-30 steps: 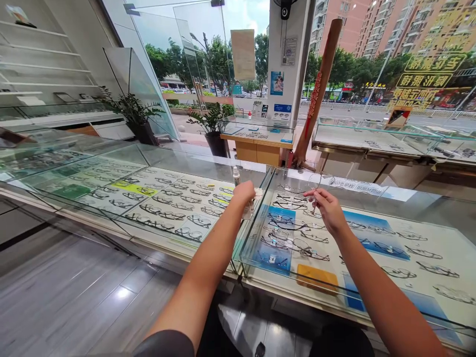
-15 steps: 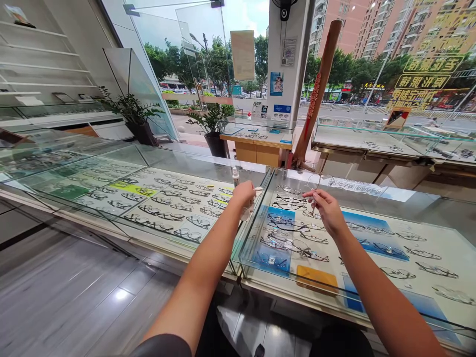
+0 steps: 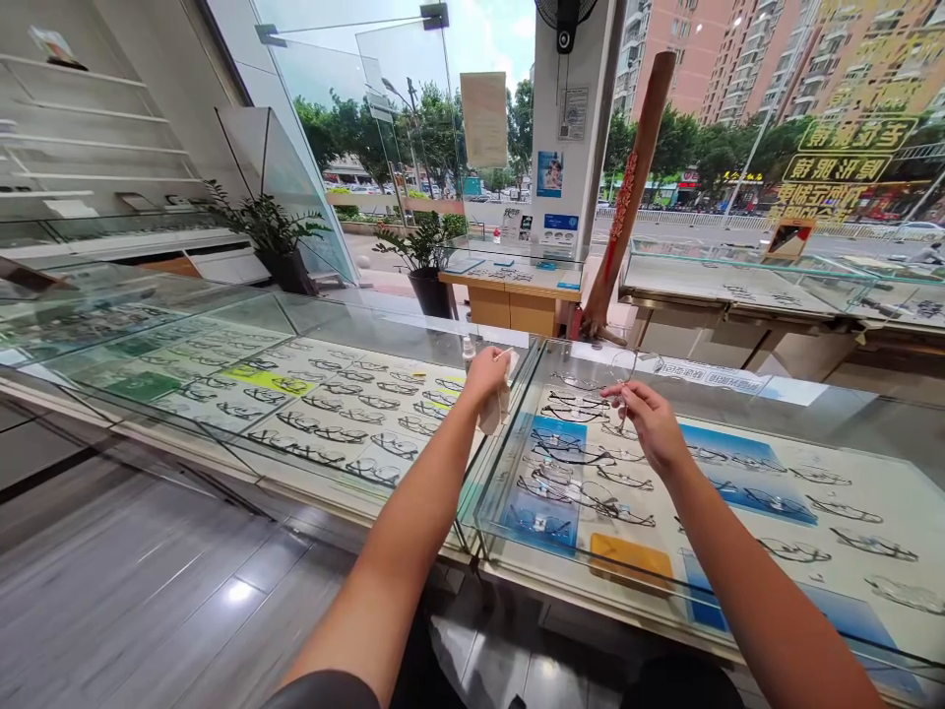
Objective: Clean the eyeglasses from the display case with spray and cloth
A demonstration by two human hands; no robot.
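My left hand (image 3: 487, 374) is closed on a pale cloth (image 3: 492, 412), which hangs below the fingers over the seam between two glass display cases. Just behind that hand a small white spray bottle (image 3: 469, 350) stands on the glass, partly hidden by it. My right hand (image 3: 646, 418) pinches a thin-framed pair of eyeglasses (image 3: 624, 368) above the right case; a round lens rises over the fingertips, and the rest is hard to make out against the glass. The two hands are apart.
Rows of eyeglasses lie inside the left display case (image 3: 354, 313) and the right display case (image 3: 871, 448). An orange block (image 3: 631, 563) sits inside the right one, near its front. Beyond are potted plants (image 3: 424, 256), a wooden post (image 3: 641, 167) and a smaller display table (image 3: 509, 283).
My left hand has turned and shifted slightly, so more of the cloth shows hanging from it. The right hand holds the eyeglasses in nearly the same place. The view has tilted slightly.
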